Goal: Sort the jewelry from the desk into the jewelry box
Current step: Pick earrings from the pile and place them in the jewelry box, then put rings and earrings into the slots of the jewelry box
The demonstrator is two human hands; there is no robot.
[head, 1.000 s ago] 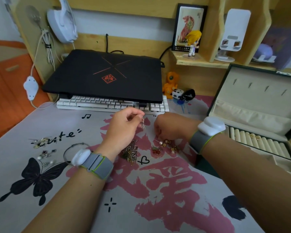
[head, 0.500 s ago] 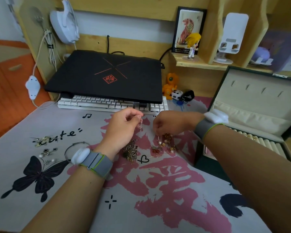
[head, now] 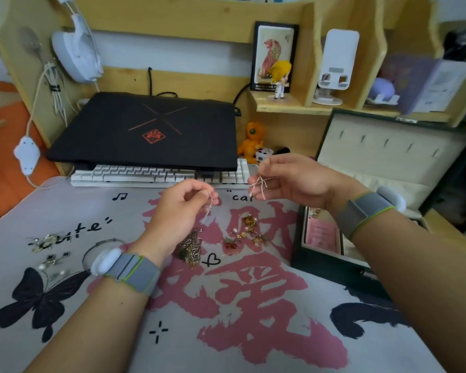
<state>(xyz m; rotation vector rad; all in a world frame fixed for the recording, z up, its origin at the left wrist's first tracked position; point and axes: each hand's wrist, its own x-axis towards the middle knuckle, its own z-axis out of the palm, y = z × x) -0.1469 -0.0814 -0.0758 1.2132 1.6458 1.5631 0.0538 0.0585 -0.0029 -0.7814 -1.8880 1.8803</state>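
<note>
Jewelry — one small pink earring point(head: 260, 185) pinched in the right hand point(head: 293, 181), a thin silver piece point(head: 209, 208) pinched in the left hand point(head: 179, 211) — is mid-transfer; next, carry toward the jewelry box point(head: 331, 261) at 3 o'clock.

Matt printed desk mat point(head: 65, 208) — glinting metal jewelry point(head: 191, 247), pale wood shelf point(head: 288, 106).

Home study desk, closed laptop point(head: 145, 130) over keyboard point(head: 159, 175), toy figurines point(head: 279, 76) on wooden shelves point(head: 288, 105), printed desk mat point(head: 92, 332)
</note>
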